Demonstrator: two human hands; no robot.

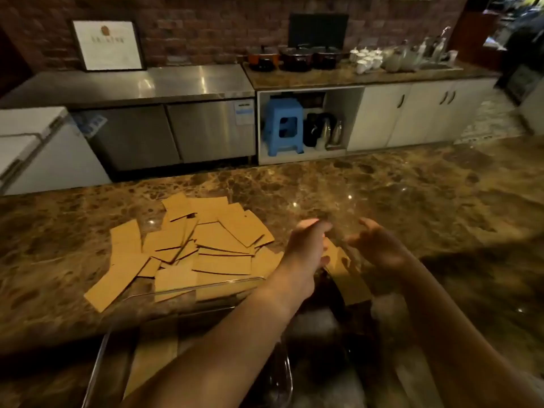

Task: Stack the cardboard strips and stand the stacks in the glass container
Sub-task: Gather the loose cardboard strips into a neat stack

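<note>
Several loose brown cardboard strips (pixel 206 248) lie in a heap on the marble counter, left of my hands. A clear glass container (pixel 188 290) stands at the near edge, under my left forearm, with some strips seen through its wall. A small stack of cardboard strips (pixel 346 278) stands tilted between my two hands. My left hand (pixel 306 248) has curled fingers, and its thumb side touches the stack's upper end. My right hand (pixel 379 245) hovers just right of the stack with loosely curled fingers and holds nothing. Both hands are motion-blurred.
The brown marble counter (pixel 412 201) runs wide to the right and behind my hands. Beyond it are steel cabinets (pixel 176 134), a blue stool (pixel 282 125), kettles, and a back counter with pots and white cups (pixel 365 58).
</note>
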